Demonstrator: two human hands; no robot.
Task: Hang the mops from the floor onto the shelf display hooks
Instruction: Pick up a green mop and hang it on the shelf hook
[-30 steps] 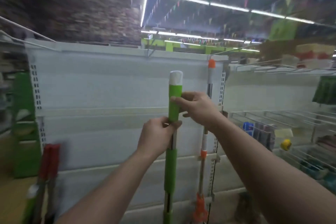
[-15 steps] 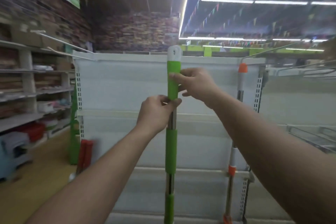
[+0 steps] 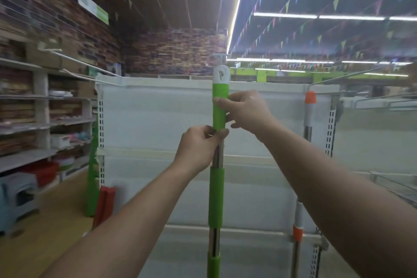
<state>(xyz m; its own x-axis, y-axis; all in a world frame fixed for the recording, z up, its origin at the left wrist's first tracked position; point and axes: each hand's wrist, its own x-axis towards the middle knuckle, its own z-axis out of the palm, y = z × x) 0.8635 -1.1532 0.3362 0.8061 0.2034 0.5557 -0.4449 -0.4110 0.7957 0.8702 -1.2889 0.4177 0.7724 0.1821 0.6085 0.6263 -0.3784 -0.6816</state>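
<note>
I hold a green mop handle (image 3: pixel 216 196) upright in front of me. Its white cap with a hanging hole (image 3: pixel 221 76) reaches just above the top edge of the white shelf unit (image 3: pixel 158 119). A white hook tip (image 3: pixel 220 56) shows right above the cap. My right hand (image 3: pixel 244 109) grips the upper green sleeve. My left hand (image 3: pixel 199 148) grips the pole just below it, on the metal section. An orange-capped mop (image 3: pixel 308 115) hangs upright at the right end of the shelf unit.
A red mop (image 3: pixel 105 204) and a green one (image 3: pixel 92 187) lean at the shelf unit's left end. Stocked shelves (image 3: pixel 40 124) line the left wall, with a grey stool (image 3: pixel 19 198) on the wooden floor. Wire racks (image 3: pixel 388 101) stand to the right.
The view has swung left and up. The green mop has risen, so its white cap now stands above the shelf's top edge, near the hook. Both hands keep their grips.
</note>
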